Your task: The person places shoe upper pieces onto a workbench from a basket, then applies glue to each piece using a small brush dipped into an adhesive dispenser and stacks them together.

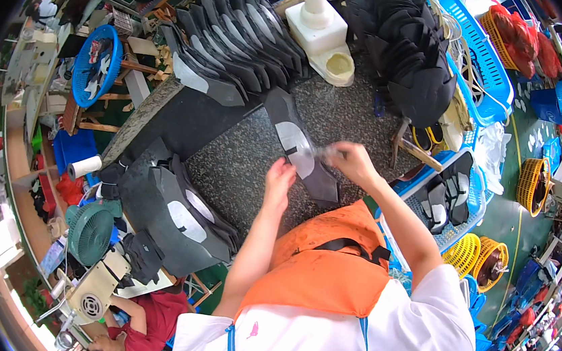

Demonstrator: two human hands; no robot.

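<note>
A flat dark-grey cut piece (321,182) with a pale oval patch and a small black strip lies on the speckled worktop before me. My left hand (280,181) is by the left edge of the patch, fingers curled together; whatever they may pinch is hidden. Over the right side of the patch, my right hand (349,160) has its fingers pinched around something small and blurred that I cannot make out. Beyond the piece stands a white plastic glue pot (316,30) with a cone top and a small cup of yellowish stuff.
Stacked patched pieces (229,42) fan out at the far left, black pieces (407,59) at the far right. Another pile (186,210) lies at left. A blue basket (449,222) holds pieces on the right. A green fan (91,232) and a person in red (162,323) are at lower left.
</note>
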